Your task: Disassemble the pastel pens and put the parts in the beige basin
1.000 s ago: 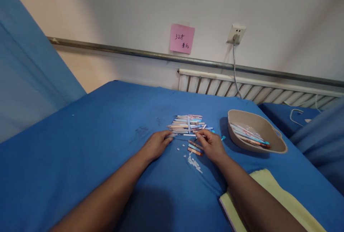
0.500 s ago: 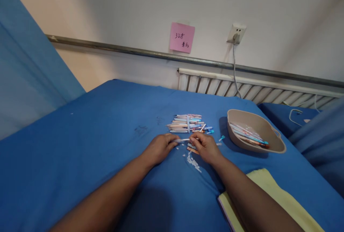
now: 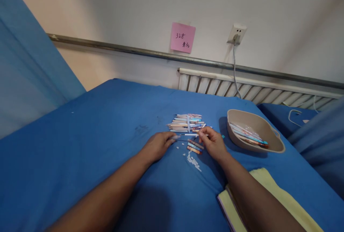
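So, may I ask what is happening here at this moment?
A person's right hand holds a thin white rod. The left hand is near its other end; its grip is unclear. Beyond them lie grouped pens; closer are small white pieces. At the right, a tan basket holds more pens.

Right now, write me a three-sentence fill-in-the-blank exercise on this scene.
The sticky note on the wall is ____ in colour. In this view, the pen pile lies to the ____ of the basket. The thin stick in the right hand is mostly ____ in colour.

Missing words: pink; left; white.
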